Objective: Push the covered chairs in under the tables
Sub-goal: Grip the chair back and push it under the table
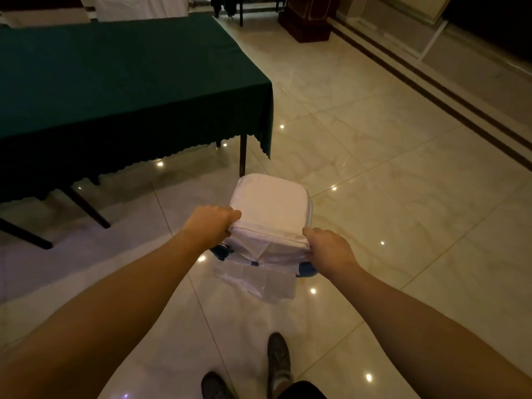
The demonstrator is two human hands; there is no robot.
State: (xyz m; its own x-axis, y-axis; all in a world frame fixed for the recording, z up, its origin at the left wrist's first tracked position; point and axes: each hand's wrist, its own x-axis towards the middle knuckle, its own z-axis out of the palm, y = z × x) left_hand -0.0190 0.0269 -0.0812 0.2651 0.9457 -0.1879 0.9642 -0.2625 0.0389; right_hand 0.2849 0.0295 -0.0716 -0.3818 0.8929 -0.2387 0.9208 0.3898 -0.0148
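both hands, left hand (pixel 211 224) and right hand (pixel 331 249), grip the white cloth-covered chair (pixel 269 208) back, just right of the green-clothed desk (pixel 115 82).

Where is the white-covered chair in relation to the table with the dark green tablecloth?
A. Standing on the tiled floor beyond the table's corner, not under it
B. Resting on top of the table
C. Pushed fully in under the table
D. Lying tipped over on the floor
A: the white-covered chair stands upright on the glossy tiled floor, just off the near corner of the table with the dark green tablecloth, its back top held by the left hand and the right hand.
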